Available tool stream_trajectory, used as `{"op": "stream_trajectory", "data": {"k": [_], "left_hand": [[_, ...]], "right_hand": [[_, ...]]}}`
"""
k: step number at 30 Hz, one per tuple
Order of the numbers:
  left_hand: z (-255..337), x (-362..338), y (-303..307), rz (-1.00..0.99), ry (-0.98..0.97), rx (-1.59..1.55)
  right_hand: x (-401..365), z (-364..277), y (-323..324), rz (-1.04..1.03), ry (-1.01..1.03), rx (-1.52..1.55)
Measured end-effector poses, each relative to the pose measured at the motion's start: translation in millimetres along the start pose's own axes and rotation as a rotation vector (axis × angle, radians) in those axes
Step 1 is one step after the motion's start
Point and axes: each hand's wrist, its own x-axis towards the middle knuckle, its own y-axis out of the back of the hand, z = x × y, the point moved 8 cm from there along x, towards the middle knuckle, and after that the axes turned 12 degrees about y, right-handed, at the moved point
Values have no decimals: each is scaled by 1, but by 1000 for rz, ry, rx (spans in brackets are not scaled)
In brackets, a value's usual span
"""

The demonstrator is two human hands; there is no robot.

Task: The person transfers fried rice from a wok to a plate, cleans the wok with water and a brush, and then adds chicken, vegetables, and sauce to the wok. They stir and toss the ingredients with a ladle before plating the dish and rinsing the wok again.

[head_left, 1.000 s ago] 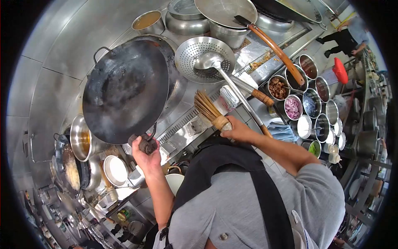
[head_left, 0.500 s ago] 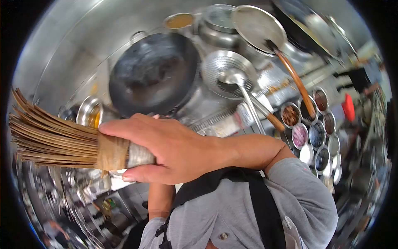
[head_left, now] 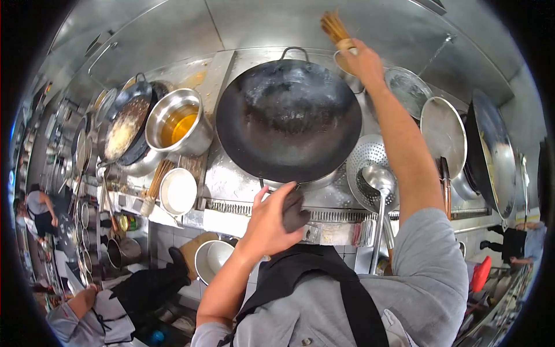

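Observation:
A large black wok (head_left: 289, 144) sits on the stove, a wet sheen on its far inner wall. My left hand (head_left: 269, 222) is at its near edge, closed around a dark folded cloth (head_left: 295, 213) beside the near handle. The cloth hides whether the fingers also grip that handle. Beyond the wok's far right rim, my right hand (head_left: 363, 61) holds a bamboo wok brush (head_left: 334, 28), bristles pointing up and left. Under that hand a metal container (head_left: 342, 62) is partly hidden.
Left of the wok stands a steel pot of yellow oil (head_left: 179, 124), with a white bowl (head_left: 178, 192) nearer me. On the right lie a perforated strainer (head_left: 358, 162), a ladle (head_left: 379, 180) and a round mesh sieve (head_left: 444, 130). A co-worker (head_left: 110, 303) is at lower left.
My right hand has carried the brush from in front of me at left to beyond the wok's far right. The view has turned left, and my left hand with the cloth now shows.

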Motion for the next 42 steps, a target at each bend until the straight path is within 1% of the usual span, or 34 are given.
{"op": "stream_trajectory", "data": {"k": [1, 2, 3, 4, 5, 6, 8, 10, 11, 12, 13, 14, 16, 18, 19, 20, 21, 22, 24, 25, 26, 27, 28, 29, 30, 31, 34, 35, 36, 37, 38, 39, 40, 42], "left_hand": [[-2, 12, -13, -21, -4, 78], [-6, 19, -28, -49, -15, 149], [-5, 18, -35, -52, -27, 181], [-6, 21, -37, -45, -45, 214], [-7, 24, -38, -38, -61, 249], [-8, 26, -38, -42, -60, 218], [-15, 26, -33, -54, -44, 168], [-14, 27, -29, -55, -51, 173], [-13, 25, -30, -46, -76, 148], [-12, 25, -29, -29, -107, 124], [-15, 25, -30, -24, -120, 105], [-18, 26, -29, -17, -102, 107], [-23, 24, -33, -29, -60, 107], [-22, 24, -29, -21, -80, 98], [-20, 22, -28, -23, -90, 86], [-18, 23, -28, -15, -104, 74], [-19, 23, -29, -22, -112, 101], [-19, 24, -29, -25, -113, 94], [-24, 24, -29, -22, -109, 78], [-25, 26, -27, 2, -118, 65], [-25, 26, -29, 19, -125, 51], [-24, 23, -29, 29, -141, 43], [-24, 23, -30, 8, -143, 53], [-24, 23, -31, 2, -138, 60], [-25, 23, -31, 0, -124, 63], [-22, 23, -28, 15, -130, 84], [-29, 23, -32, -50, -61, 49], [-28, 23, -32, -34, -94, 39], [-29, 21, -32, -16, -124, 27], [-29, 20, -31, 6, -154, 19], [-29, 20, -31, -3, -148, 31], [-29, 20, -30, -8, -141, 44], [-30, 21, -29, -10, -127, 55], [-29, 22, -23, 56, -165, 29]], "right_hand": [[-1, -20, -22, -106, -17, 74], [-15, -42, -57, -178, 37, 133], [-29, -58, -113, -380, 53, 5], [-59, -78, -167, -471, 172, -22], [-100, -119, -167, -535, 117, 111], [-132, -151, -162, -528, 175, 313], [-174, -180, -110, -522, 375, 478], [-174, -123, -104, -678, 448, 608], [-136, -80, -103, -835, 396, -36], [-90, -48, -65, -814, 384, -128], [-43, 3, -36, -615, 11, -223], [-8, 43, -31, -237, -86, -175], [13, 37, 3, 146, -84, -9], [7, 9, -51, -74, -3, 125], [-13, -17, -82, -135, 9, 46], [-38, -49, -124, -399, 107, -57], [-76, -88, -148, -575, 150, 62], [-111, -116, -173, -439, 106, 120], [-153, -173, -164, -466, 289, 450], [-159, -171, -160, -467, 395, 448], [-168, -159, -149, -471, 493, 448], [-153, -135, -126, -645, 448, 313], [-117, -82, -126, -707, 326, -91], [-68, -9, -135, -704, 235, -242], [-40, 14, -70, -403, -36, -188], [-17, 32, -51, -151, -73, -128], [-22, -9, -34, -28, 27, 6], [-27, -17, -82, -321, 46, -118], [-56, -38, -117, -497, 109, -157], [-90, -62, -144, -541, 176, -116], [-124, -93, -152, -538, 183, -61], [-154, -138, -128, -621, 229, 202], [-182, -162, -125, -698, 357, 315], [-202, -148, -90, -620, 544, 486]]}}
